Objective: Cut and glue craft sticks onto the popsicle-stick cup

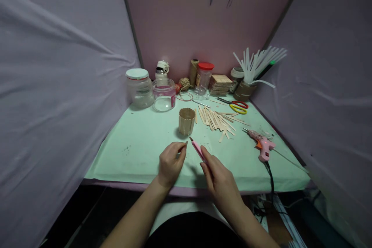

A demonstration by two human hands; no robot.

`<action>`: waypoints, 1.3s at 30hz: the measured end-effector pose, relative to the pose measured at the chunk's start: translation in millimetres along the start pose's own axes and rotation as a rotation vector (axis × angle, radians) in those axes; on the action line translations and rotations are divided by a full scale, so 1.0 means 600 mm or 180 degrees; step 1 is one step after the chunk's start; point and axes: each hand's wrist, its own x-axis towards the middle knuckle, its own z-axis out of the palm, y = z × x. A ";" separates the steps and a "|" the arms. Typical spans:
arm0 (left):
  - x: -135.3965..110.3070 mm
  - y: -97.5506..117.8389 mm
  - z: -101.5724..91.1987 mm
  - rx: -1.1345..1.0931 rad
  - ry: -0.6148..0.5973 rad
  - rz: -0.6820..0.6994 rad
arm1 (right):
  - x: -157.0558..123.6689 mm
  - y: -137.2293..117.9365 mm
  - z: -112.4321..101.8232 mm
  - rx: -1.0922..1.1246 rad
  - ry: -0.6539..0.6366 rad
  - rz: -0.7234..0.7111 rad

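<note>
My left hand (170, 162) is closed in a pinch on a small wooden stick piece (186, 143) near the table's front edge. Just to its right, my right hand (217, 176) grips a pink craft knife (197, 148) with its tip pointing up and left, towards the stick piece. A small round cup made of wooden sticks (186, 121) stands upright just beyond both hands. A loose pile of wooden sticks (216, 120) lies to the right of the cup.
On the green mat (136, 151) a pink glue gun (263, 145) lies at the right with its cord over the edge. Scissors (236, 105), clear jars (163, 94), twine, stacked wood pieces and a holder of white sticks (252, 71) line the back. Cloth walls close three sides.
</note>
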 end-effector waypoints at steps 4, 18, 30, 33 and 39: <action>0.000 0.000 0.001 -0.0014 -0.0016 -0.0015 | 0.004 -0.006 -0.005 -0.0028 -0.0054 -0.0001; 0.002 0.001 0.000 -0.0061 -0.0057 -0.0033 | 0.005 -0.015 -0.011 -0.0140 -0.0137 0.0051; 0.000 0.001 0.001 -0.0046 -0.0103 -0.0074 | 0.008 -0.023 -0.016 -0.0501 -0.0243 0.0073; 0.000 0.002 0.001 -0.0050 -0.0060 -0.0047 | 0.007 -0.024 -0.014 -0.0557 -0.0233 0.0086; 0.001 0.002 0.001 -0.0015 -0.0068 -0.0022 | 0.006 -0.023 -0.009 -0.0604 -0.0176 0.0093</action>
